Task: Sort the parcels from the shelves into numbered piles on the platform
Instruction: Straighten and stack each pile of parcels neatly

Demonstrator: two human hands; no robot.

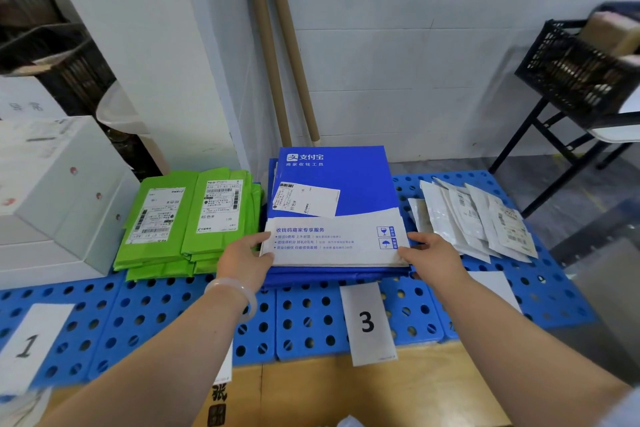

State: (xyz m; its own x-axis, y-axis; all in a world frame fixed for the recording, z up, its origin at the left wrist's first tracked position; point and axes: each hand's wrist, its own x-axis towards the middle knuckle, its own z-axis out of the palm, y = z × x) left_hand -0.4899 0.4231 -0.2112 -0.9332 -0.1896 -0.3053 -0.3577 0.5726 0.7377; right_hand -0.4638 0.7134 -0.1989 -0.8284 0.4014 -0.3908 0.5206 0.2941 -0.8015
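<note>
A blue and white envelope parcel (332, 204) lies on top of a pile of blue parcels on the blue perforated platform (304, 322), behind the paper label "3" (367, 322). My left hand (247, 258) grips its near left corner, thumb on top. My right hand (431, 256) holds its near right corner the same way. A pile of green parcels (187, 222) lies to the left, and a spread of white and silver pouches (474, 218) to the right. The label "1" (29, 345) sits at the far left.
White boxes (52, 191) stand at the left on the platform. Two cardboard tubes (277, 45) lean against the wall behind. A black crate (575, 69) rests on a black stand at the right. A cardboard box (346, 392) lies below the platform's front edge.
</note>
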